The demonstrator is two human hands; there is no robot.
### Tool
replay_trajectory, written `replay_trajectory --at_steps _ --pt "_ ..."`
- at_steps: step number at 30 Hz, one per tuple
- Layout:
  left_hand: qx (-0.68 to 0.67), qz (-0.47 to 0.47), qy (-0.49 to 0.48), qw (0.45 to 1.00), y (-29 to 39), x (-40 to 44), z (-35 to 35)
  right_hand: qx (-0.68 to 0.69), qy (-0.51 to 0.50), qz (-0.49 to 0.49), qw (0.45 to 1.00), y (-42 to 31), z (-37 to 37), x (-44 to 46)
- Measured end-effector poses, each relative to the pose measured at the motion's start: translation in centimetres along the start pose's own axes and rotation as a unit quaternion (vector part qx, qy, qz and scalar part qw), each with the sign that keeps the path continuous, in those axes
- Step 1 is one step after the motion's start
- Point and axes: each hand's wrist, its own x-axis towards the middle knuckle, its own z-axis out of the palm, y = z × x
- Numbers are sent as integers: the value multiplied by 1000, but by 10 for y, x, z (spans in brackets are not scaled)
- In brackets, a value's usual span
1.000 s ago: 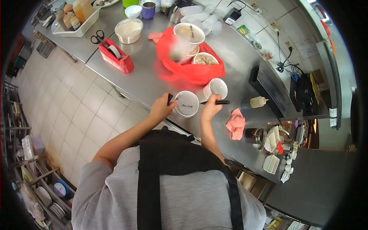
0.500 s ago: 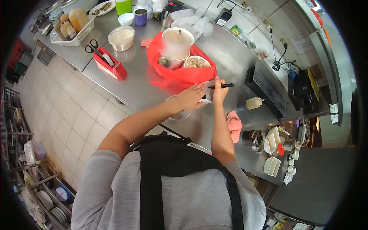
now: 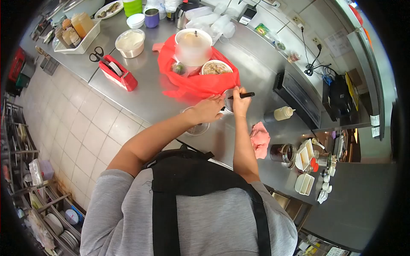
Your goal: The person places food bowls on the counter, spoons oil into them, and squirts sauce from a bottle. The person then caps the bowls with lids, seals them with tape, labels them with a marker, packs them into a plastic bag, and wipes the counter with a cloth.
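Observation:
My right hand (image 3: 241,102) grips a black marker pen (image 3: 247,95), its tip down on a round, pale plastic lid (image 3: 228,106). My left hand (image 3: 209,109) steadies the lid's left edge, and a small black piece shows by its thumb, perhaps the pen's cap. Under my left wrist, partly covered, is a clear round container (image 3: 198,129). Just beyond my hands, an opened red plastic bag (image 3: 196,85) surrounds a large white-rimmed tub (image 3: 193,50) with a blurred side and a smaller bowl of food (image 3: 217,68).
To the left stand a red tape dispenser (image 3: 121,77) with scissors, a lidded tub (image 3: 130,43) and a white basket of bottles (image 3: 81,45). A pink cloth (image 3: 259,140), a squeeze bottle (image 3: 283,113) and a dark jar (image 3: 282,152) lie right. Clear cups (image 3: 213,20) are at the wall.
The view has shifted slightly. The pen has tilted and moved a little over the lid in my right hand; my left hand stays at the lid's edge.

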Motion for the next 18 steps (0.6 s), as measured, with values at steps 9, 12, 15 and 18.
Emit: replay_trajectory --at_steps 9,12,15,18 --pt "8 -1 10 1000 1 -1 1 -26 17 -19 999 3 0 1" --pt "3 -4 13 1000 1 0 1 -8 40 -12 999 4 1 0" --pt "0 -6 13 1000 2 0 0 -34 35 -23 999 -5 -1 -2" --pt "-5 -5 10 1000 2 -1 -2 -21 75 -35 996 6 1 -1"
